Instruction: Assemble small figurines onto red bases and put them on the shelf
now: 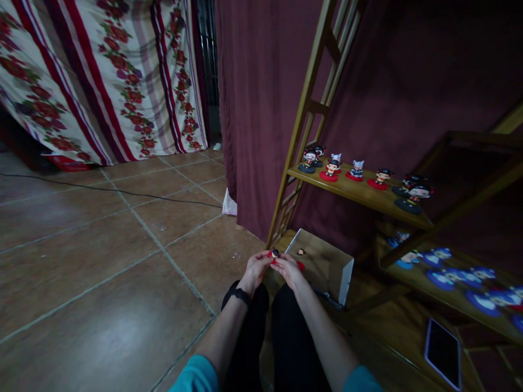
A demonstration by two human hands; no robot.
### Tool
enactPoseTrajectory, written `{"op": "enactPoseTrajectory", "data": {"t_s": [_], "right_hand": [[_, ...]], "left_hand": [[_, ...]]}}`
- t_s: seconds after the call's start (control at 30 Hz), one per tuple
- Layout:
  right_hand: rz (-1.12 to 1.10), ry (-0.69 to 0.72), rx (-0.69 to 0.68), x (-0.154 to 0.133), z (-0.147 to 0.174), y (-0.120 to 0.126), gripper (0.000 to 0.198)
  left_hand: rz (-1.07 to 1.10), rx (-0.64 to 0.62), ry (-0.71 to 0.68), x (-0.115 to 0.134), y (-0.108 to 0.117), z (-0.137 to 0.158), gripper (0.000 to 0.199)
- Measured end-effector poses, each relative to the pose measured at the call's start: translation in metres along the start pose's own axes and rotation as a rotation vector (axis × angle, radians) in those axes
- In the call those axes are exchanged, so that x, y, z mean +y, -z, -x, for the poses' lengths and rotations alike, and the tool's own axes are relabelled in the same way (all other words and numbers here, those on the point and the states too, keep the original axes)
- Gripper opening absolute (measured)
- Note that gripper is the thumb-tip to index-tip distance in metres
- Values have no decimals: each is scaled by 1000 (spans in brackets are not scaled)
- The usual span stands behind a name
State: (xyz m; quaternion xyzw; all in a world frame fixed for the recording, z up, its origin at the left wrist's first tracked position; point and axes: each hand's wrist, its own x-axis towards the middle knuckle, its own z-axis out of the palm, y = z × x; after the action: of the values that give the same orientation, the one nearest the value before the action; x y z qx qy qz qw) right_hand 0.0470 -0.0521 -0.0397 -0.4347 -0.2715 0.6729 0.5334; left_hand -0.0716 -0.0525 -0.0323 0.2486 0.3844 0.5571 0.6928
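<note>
Between my two hands, above my knees, is a small figurine [274, 254] with dark hair and red parts. My left hand [256, 268] has its fingers closed on the figurine's left side. From the other side my right hand [288, 269] grips it too, fingers pinched together. Just right of my hands stands an open cardboard box [327, 267]. In the box shows a second small figurine [301, 251], and a red piece [300, 265] peeks out beside my right hand. The fingertips partly cover the held figurine's lower part.
A wooden shelf [359, 191] on the right bears several figurines on red and dark bases. Blue-based figurines [443, 277] line the lower shelf [425, 280]. A tablet or phone [443, 353] lies at bottom right. A black cable [122, 191] crosses the tiled floor [102, 261].
</note>
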Motion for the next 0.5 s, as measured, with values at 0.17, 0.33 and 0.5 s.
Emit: {"op": "enactPoseTrajectory", "data": {"t_s": [0.17, 0.33, 0.5], "right_hand": [[-25, 13, -26, 3, -2, 2, 23], [-38, 26, -34, 4, -1, 2, 20], [-30, 18, -36, 3, 0, 2, 19]], "left_hand": [[-5, 21, 1, -2, 0, -3, 31], [-36, 47, -10, -5, 2, -5, 31], [-28, 52, -39, -8, 4, -6, 32]]}}
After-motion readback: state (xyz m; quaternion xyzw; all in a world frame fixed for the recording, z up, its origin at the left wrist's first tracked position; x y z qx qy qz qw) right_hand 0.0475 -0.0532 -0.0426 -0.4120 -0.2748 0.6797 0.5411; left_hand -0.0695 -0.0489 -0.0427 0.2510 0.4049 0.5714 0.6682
